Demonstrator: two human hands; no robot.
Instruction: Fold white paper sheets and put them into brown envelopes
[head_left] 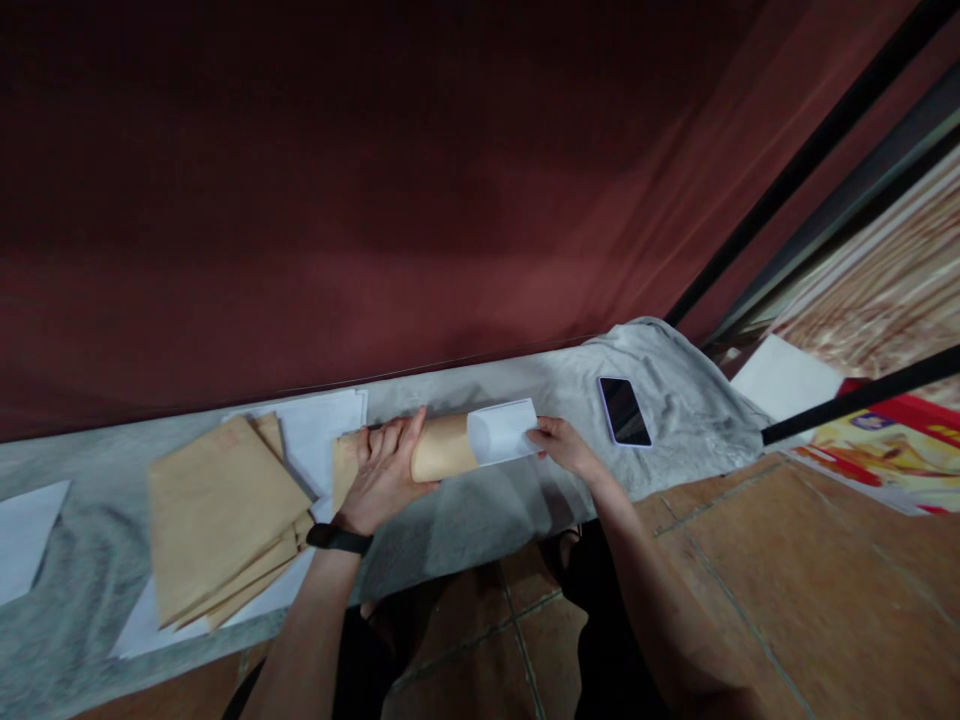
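My left hand (384, 470) lies curled over a brown envelope (442, 448) on the grey cloth-covered ledge (480, 520) and grips it. A folded white sheet (501, 432) sticks out of the envelope's right end. My right hand (564, 444) pinches the right edge of that white sheet. A black band sits on my left wrist.
A stack of brown envelopes (221, 515) lies on white sheets (319, 425) to the left. Another white sheet (26, 535) is at the far left. A phone (624, 410) rests on the cloth to the right. A dark red curtain hangs behind; tiled floor lies below.
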